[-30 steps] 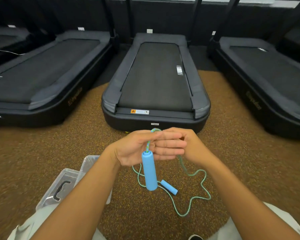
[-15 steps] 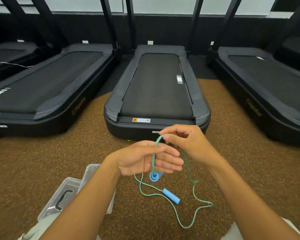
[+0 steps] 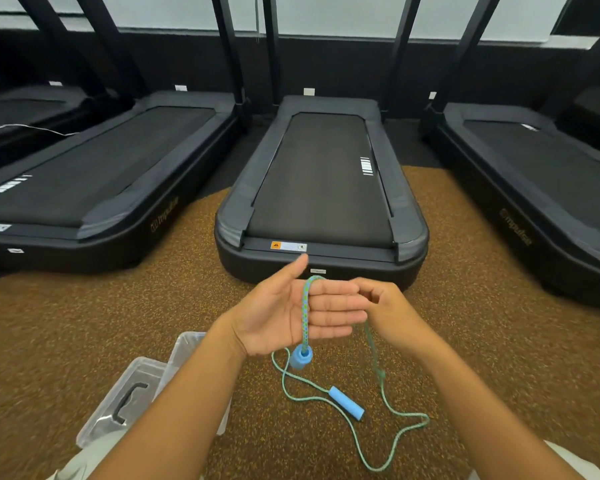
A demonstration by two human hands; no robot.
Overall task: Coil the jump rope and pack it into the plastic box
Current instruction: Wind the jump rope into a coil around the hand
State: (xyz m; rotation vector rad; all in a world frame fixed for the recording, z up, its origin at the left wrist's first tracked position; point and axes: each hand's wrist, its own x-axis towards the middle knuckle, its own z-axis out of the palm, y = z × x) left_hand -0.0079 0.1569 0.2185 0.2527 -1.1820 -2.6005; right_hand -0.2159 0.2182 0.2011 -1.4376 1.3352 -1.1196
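First winding of the jump rope (image 3: 305,311) over the flat, spread left hand (image 3: 291,313), fed by the pinching right hand (image 3: 385,308); further turns are judged necessary before boxing.

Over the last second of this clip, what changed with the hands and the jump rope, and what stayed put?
The left hand has opened flat, thumb up, so the rope now drapes over its fingers. The hanging blue handle, upright a second ago, has swung to point end-on at the camera. The right hand has moved off the left and pinches the rope behind it. Unchanged: the second handle and loose rope on the floor, and the plastic box.
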